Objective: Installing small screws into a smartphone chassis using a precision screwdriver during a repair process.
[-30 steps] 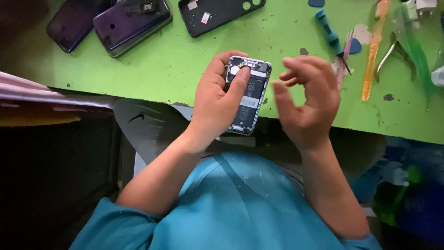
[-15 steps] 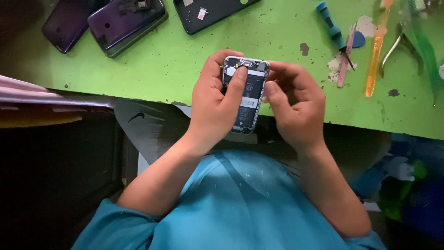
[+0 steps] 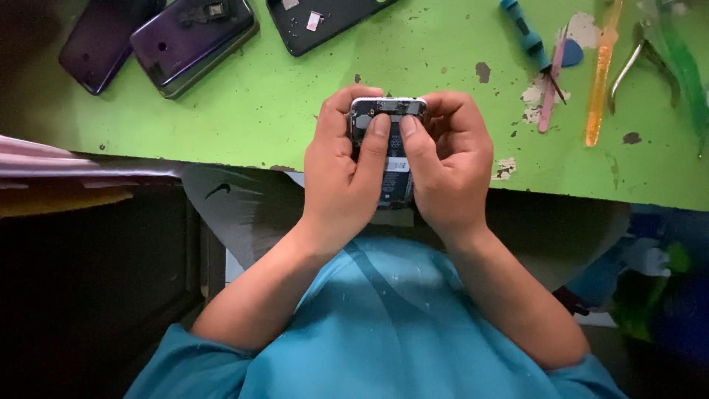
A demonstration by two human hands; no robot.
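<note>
Opened phone (image 3: 389, 148), back cover off and internals exposed, is held between both hands just over the near edge of the green tabletop (image 3: 295, 111); its long axis runs away from the person, top end farthest. Left hand (image 3: 341, 174) and right hand (image 3: 448, 166) each clasp one long side, equally near, both thumbs pressed side by side on the upper internals. Spare phones (image 3: 196, 41) lie well apart at far left, tools (image 3: 602, 74) at far right.

Purple phones (image 3: 193, 41), orange pry tool (image 3: 603, 77), perhaps pliers (image 3: 641, 63).
</note>
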